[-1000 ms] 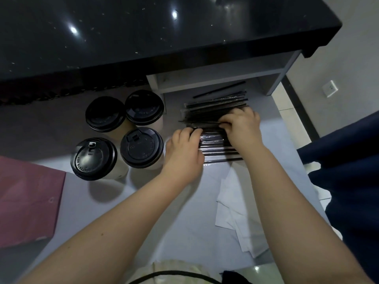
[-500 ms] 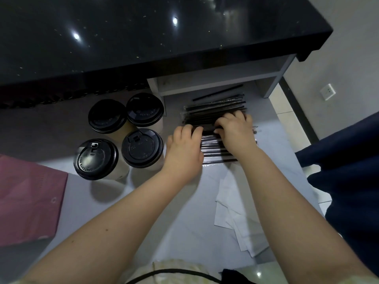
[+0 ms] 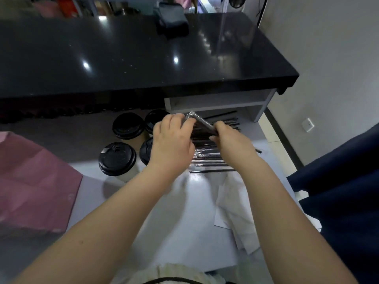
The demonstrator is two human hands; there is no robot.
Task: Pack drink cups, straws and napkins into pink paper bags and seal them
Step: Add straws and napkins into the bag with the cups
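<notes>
Two hands meet above the straw pile (image 3: 211, 160), with both forearms reaching in from the near edge and converging. Left hand (image 3: 172, 144): back toward me, fingers curled over the upper end of the lifted straws (image 3: 202, 123). Right hand (image 3: 231, 140): thumb and fingers pinch the lower end of the same item. I see the lifted straws tilted, high end to the left, clear wrapper glinting; how many are inside I cannot tell. They are held just above the pile, which lies flat on the pale surface (image 3: 180, 232). Four cups (image 3: 117, 158) with black lids stand just left of the left hand, one partly hidden behind it. Pink bag (image 3: 30, 181) lies flat at far left, apart from the cups. White napkins (image 3: 235, 201) lie loose on the near side of the pile, by the right forearm. Black counter (image 3: 143, 58) sits above and behind.
</notes>
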